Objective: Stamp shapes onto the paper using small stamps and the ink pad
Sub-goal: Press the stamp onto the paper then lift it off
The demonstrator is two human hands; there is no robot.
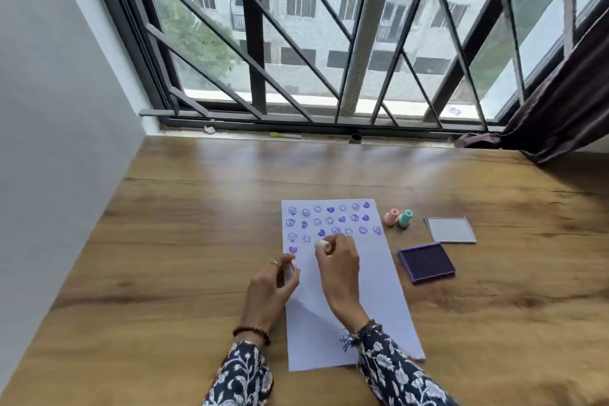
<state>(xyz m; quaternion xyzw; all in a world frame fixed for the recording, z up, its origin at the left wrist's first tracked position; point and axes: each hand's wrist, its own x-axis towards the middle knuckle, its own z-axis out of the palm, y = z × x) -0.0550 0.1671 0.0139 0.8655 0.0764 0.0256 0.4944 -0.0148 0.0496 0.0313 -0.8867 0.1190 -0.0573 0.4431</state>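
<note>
A pale paper sheet (pixel 372 277) lies on the wooden table, its upper part covered with several purple smiley and heart prints. My right hand (pixel 337 260) is shut on a small white stamp (pixel 322 244), held over the paper just below the printed rows. My left hand (pixel 273 287) rests on the paper's left edge, fingers loosely curled, holding nothing that I can see. The open purple ink pad (pixel 426 261) sits to the right of the sheet. A pink stamp (pixel 391 217) and a teal stamp (pixel 405 218) stand beyond it.
The ink pad's lid (pixel 450 229) lies behind the pad. The wooden table (pixel 164 241) runs up to a barred window; a dark curtain (pixel 560 102) hangs at the back right. A grey wall borders the left side.
</note>
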